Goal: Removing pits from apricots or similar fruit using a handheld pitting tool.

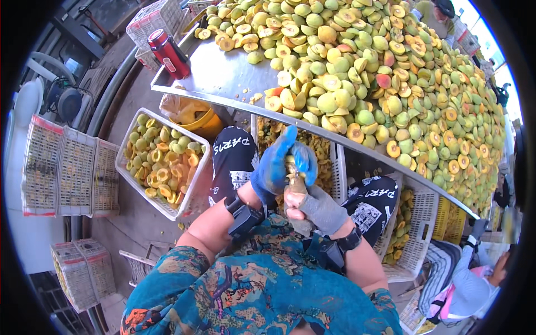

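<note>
My left hand (283, 163), in a blue glove, is closed in front of my lap with its thumb up. A sliver of yellow-green peach (290, 159) shows between its fingers. Just below, touching it, my right hand (319, 207) in a grey glove is wrapped round something narrow and brownish that I cannot make out; its bare thumb and fingertip show. Beyond both hands, a large heap of halved green and yellow peaches (340, 84) covers a metal table (223, 70). Under its edge, between my knees, stands a crate of peach pieces (321, 146).
A white crate (125, 167) of peach halves stands at my left, beside a yellow bucket (207, 124). A red flask (169, 54) is on the table's left corner. Stacked crates (70, 167) line the far left. A white crate (417, 234) and a co-worker (469, 285) are at right.
</note>
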`<state>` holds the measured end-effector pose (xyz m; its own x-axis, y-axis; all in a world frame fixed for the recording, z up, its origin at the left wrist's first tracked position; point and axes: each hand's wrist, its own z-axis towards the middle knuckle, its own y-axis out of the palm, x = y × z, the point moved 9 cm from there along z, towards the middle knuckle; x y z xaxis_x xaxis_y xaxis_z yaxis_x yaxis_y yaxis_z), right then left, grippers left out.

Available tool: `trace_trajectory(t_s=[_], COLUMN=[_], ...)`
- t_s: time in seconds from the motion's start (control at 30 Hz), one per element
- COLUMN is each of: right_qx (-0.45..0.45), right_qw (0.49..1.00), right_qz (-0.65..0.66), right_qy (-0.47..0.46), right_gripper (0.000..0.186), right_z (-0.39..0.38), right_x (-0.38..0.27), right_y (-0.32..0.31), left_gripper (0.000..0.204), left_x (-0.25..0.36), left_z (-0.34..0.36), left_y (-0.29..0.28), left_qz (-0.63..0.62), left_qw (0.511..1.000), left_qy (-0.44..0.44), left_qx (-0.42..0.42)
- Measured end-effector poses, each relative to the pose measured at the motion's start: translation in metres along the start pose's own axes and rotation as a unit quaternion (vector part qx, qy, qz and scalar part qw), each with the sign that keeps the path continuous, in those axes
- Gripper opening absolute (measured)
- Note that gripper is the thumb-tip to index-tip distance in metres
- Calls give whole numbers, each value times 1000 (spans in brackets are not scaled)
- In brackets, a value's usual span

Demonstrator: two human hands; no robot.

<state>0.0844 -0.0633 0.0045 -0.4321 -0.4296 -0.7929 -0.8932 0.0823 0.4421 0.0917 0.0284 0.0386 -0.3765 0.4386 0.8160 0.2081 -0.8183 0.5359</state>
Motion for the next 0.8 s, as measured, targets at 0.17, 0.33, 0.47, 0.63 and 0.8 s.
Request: trace_trajectory(t_s=[0.17, 0.33, 0.47, 0.63, 0.8], right_qx=[67, 76, 117, 161, 220], right_qw=[925, 870, 832, 937, 974], right_qz=[-358, -453, -498, -276, -26], right_qy=[-108, -178, -215, -141, -50], right_gripper=[32, 33, 40, 43, 31], right_z=[10, 9, 2, 7, 21], right_x=[-15, -16, -23, -2, 32], right_y=[-31, -34, -52, -100, -125], left_gripper=[58, 50, 40, 27, 31], left_x=[-39, -52, 12, 160, 169], left_z=[-5, -8, -26, -106, -72], left_y=[-24, -35, -77, -140, -158], left_qz=[-183, -302, 11, 734, 758], left_qw=[952, 908, 973, 591, 568], left_qy=[-135, -181, -59, -65, -88], left_qx=[203, 229, 223, 328, 308])
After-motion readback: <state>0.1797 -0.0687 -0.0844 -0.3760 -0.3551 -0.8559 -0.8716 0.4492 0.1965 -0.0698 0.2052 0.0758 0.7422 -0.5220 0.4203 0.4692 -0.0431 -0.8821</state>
